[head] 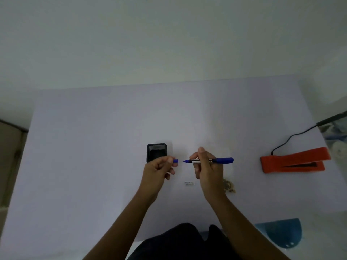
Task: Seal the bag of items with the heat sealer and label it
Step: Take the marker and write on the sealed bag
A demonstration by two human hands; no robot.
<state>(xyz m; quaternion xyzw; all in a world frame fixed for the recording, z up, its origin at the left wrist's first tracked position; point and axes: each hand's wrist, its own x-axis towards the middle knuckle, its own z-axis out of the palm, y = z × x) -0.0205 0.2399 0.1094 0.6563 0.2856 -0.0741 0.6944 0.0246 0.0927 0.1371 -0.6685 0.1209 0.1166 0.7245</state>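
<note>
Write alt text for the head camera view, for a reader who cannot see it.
Over a pale table, a person's right hand holds an uncapped blue marker, while the left hand holds its cap just off the tip. A black tray sits behind the left hand, and an orange heat sealer with a black cord lies at right.

Table (93,147) lies open leftward; black holder (156,152) and orange sealer (293,160) obstruct elsewhere.
</note>
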